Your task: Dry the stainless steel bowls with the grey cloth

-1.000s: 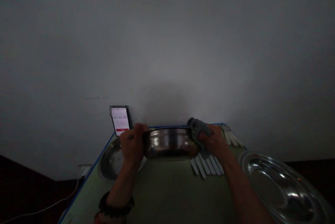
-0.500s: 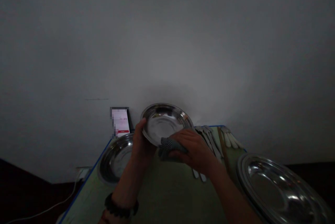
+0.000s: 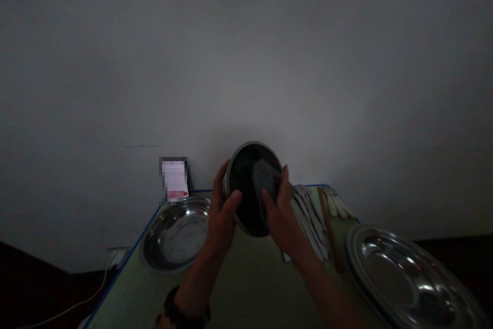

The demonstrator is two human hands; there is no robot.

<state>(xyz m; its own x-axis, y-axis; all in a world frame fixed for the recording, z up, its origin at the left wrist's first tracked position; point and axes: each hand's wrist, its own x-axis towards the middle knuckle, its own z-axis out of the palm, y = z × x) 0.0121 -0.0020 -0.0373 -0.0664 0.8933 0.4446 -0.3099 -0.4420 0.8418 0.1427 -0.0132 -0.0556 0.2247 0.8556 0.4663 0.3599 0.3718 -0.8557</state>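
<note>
Tilted upright now, bowl [image 3: 242, 177] gripped by left hand [image 3: 221, 212]; right hand [image 3: 283, 216] clutches cloth [image 3: 264, 177] inside.

Nothing can be read here. The lit phone screen [image 3: 174, 180] standing at the far left of the tabletop [image 3: 246, 283] is blurred out, and the steel dishes bear no visible marks.
</note>
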